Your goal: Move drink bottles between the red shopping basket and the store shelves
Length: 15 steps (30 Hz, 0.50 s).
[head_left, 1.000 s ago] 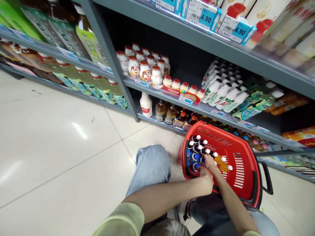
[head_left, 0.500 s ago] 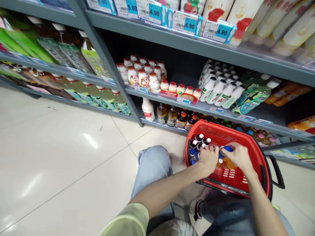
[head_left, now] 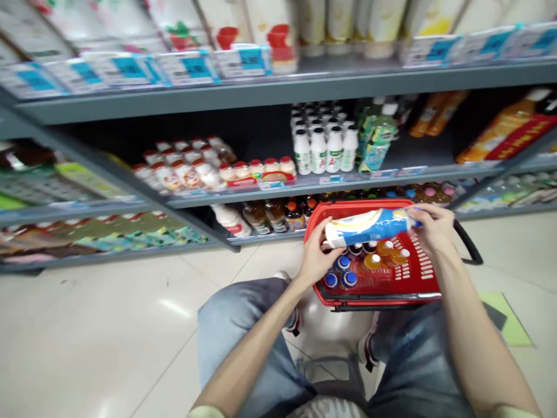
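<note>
A blue and white bottle (head_left: 368, 227) lies sideways in the air above the red shopping basket (head_left: 378, 299). My left hand (head_left: 319, 252) grips its white bottom end. At the other end my right hand (head_left: 433, 229) holds it around the blue cap. Below, in the basket, stand several blue-capped bottles (head_left: 343, 263) at the left. Several orange drink bottles with white caps (head_left: 391, 255) are in the middle. Dark bottles with white caps (head_left: 363, 248) are partly hidden beneath the held bottle.
The shelf unit (head_left: 243, 96) runs across in front. It carries small white bottles (head_left: 326, 148), red-capped bottles (head_left: 187, 168) and a green-labelled bottle (head_left: 378, 142). A black basket handle (head_left: 469, 244) sticks out at the right. A grey stool (head_left: 333, 371) is between my legs.
The blue and white bottle has come up out of the basket and turned sideways between both hands. My hands have moved apart. The view has swung right.
</note>
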Each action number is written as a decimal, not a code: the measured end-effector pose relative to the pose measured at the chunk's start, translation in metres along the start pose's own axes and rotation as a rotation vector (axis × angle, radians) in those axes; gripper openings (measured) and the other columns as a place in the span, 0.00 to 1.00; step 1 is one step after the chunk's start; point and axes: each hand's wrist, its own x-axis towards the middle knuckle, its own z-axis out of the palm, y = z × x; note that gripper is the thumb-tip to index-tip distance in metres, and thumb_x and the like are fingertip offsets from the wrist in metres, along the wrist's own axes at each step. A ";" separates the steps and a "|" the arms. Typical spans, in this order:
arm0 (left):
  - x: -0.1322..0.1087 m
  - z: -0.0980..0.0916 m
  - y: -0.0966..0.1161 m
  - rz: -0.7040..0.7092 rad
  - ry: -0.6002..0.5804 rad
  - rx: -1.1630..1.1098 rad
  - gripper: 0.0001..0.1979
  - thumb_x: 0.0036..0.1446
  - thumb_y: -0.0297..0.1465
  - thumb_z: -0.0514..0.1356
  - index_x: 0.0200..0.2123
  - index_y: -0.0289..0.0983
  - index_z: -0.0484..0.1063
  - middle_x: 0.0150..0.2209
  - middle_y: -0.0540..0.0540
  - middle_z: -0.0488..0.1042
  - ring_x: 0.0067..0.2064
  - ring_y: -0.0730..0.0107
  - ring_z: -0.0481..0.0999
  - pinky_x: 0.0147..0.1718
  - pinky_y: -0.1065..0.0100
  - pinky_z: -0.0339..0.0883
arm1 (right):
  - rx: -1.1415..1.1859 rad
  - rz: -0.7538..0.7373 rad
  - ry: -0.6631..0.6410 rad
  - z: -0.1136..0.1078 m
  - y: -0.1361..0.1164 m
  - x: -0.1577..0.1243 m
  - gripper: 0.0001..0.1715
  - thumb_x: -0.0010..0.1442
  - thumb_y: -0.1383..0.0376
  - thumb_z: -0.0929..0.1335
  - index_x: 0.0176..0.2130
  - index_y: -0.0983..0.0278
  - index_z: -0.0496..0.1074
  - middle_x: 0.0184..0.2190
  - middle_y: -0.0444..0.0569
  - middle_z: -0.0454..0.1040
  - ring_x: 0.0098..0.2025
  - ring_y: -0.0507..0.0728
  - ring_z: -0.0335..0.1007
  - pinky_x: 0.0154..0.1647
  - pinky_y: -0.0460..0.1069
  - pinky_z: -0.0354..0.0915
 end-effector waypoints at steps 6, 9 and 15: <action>-0.002 0.012 -0.005 -0.064 0.062 -0.038 0.41 0.51 0.43 0.71 0.63 0.40 0.58 0.62 0.37 0.68 0.60 0.56 0.74 0.54 0.58 0.76 | -0.040 -0.014 -0.119 -0.004 0.004 0.006 0.13 0.46 0.60 0.78 0.28 0.66 0.79 0.19 0.44 0.74 0.13 0.49 0.62 0.08 0.43 0.56; 0.000 0.017 -0.002 -0.083 0.088 -0.067 0.42 0.49 0.44 0.72 0.62 0.41 0.59 0.61 0.37 0.69 0.59 0.55 0.74 0.51 0.59 0.77 | -0.047 -0.007 -0.134 -0.006 0.007 0.009 0.14 0.48 0.58 0.77 0.29 0.66 0.78 0.21 0.43 0.73 0.15 0.49 0.62 0.09 0.44 0.57; -0.005 0.018 0.014 -0.291 0.013 -0.299 0.38 0.47 0.41 0.73 0.58 0.43 0.61 0.44 0.47 0.76 0.28 0.74 0.75 0.21 0.73 0.69 | -0.188 -0.011 -0.175 -0.005 0.002 0.008 0.15 0.54 0.55 0.72 0.25 0.63 0.71 0.19 0.40 0.65 0.17 0.48 0.57 0.14 0.44 0.53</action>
